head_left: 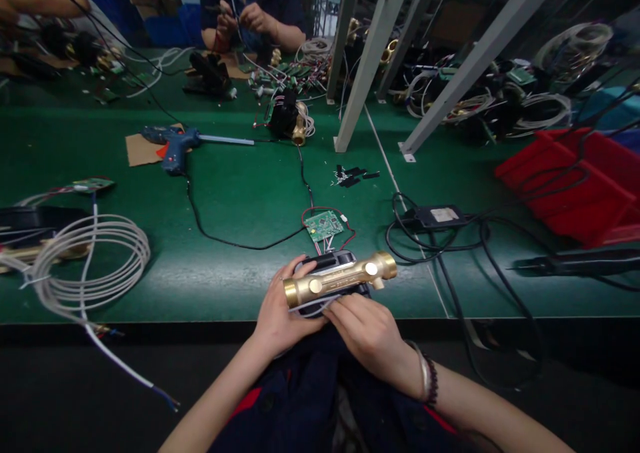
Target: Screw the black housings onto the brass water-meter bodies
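A brass threaded pipe fitting (340,281) with a black plastic housing (327,261) beneath it is held at the table's near edge. My left hand (280,309) wraps around the housing's left end, its thumb below and fingers behind. The fingers of my right hand (367,326) are pinched together at the near side of the housing, on a thin grey cable (316,304); the fingertips are partly hidden. Just beyond, a green circuit board (324,226) lies on the table, joined to the housing by short wires, with a red wire looping around it.
A blue glue gun (177,147) rests on cardboard at the left, above a coiled grey cable (95,266). Rightward lie a black power adapter (437,217), a soldering-iron-like tool (575,263) and a red bin (575,186). Metal posts (373,59) stand mid-table. A co-worker's hands (245,19) work opposite.
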